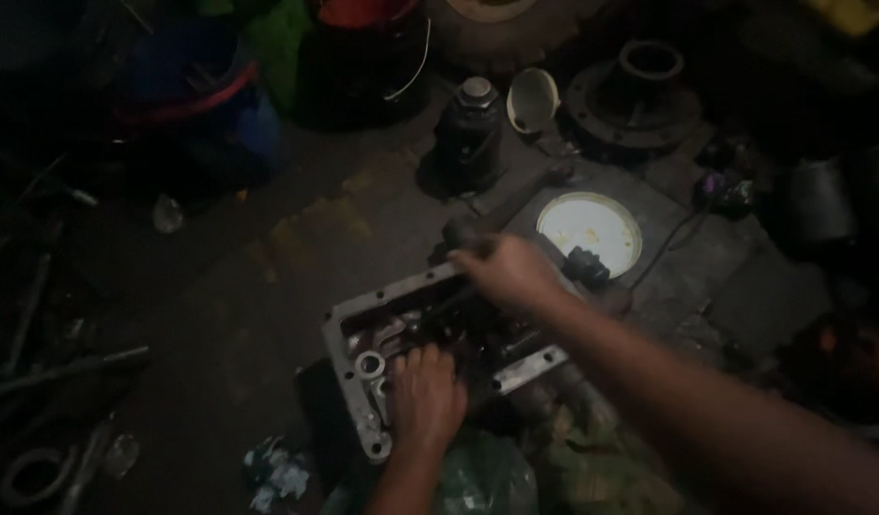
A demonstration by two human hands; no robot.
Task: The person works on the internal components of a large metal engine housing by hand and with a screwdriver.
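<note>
Head view: a dim workshop floor seen from above.
Metal housing [363, 381]: lay open at the near centre of the floor.
Left hand [425, 396]: reached into the housing, fingers curled down on the parts inside; grip unclear.
Right hand [506, 272]: fingers closed over the housing's far edge.
White bowl [589, 232]: just beyond the right hand.
Black jack [470, 133]: stood farther back.

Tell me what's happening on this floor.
A person is bent over an open metal housing on a dim, cluttered workshop floor. The left hand reaches down inside it among the parts, while the right hand rests on its far edge. A white bowl and a dark jack sit just behind.
</note>
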